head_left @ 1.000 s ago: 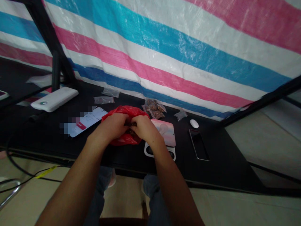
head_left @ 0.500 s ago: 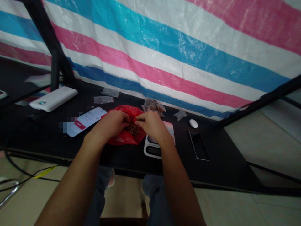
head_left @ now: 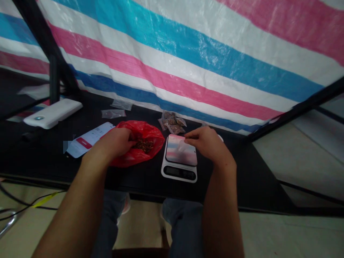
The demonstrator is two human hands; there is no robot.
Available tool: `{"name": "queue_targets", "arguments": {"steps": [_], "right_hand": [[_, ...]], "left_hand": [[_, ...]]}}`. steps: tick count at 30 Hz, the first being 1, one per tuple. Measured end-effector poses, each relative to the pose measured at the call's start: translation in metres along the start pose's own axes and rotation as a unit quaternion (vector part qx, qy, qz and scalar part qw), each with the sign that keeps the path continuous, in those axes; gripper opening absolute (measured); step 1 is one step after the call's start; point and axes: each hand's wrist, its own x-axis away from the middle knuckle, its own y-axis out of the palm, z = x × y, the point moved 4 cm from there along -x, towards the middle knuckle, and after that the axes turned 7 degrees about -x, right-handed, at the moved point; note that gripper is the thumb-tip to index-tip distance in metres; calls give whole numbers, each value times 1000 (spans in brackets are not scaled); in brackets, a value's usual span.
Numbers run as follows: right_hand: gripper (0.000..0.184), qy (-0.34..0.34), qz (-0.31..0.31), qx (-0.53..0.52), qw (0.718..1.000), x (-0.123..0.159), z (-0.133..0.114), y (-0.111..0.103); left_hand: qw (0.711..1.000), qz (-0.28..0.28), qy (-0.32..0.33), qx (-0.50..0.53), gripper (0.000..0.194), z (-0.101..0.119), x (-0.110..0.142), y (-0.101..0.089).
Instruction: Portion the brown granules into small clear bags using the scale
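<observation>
My left hand reaches over the left side of a red plastic bag, its fingers curled in at the bag's opening. Small brown dried pieces lie in the bag beside those fingertips, and what they grip is hidden. To the right stands a white kitchen scale with a shiny plate that mirrors the striped sheet. Over the plate's upper right edge, my right hand holds thumb and fingers together in a pinch. A pale, see-through shape shows below the fingertips; whether it is a small bag or a reflection is unclear.
Several small clear bags with brown contents lie behind the scale. Flat clear bags lie at the back left. A phone with a lit screen and a white power bank are on the left. A striped sheet hangs behind the black table.
My right hand has left the red bag and moved right, over the scale's edge, uncovering the scale. My left hand stays at the bag, which appears slightly farther left.
</observation>
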Motion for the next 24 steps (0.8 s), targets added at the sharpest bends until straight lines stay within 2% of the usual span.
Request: {"name": "queue_targets", "arguments": {"steps": [5, 10, 24], "right_hand": [[18, -1, -23, -24, 999, -1, 1, 4], [19, -10, -22, -24, 999, -2, 2, 6], [17, 4, -29, 5, 1000, -4, 1, 13]], "left_hand": [[1000, 26, 8, 4, 32, 13, 2, -2], [998, 21, 51, 3, 24, 27, 0, 2], [994, 41, 67, 72, 16, 28, 0, 3]]}}
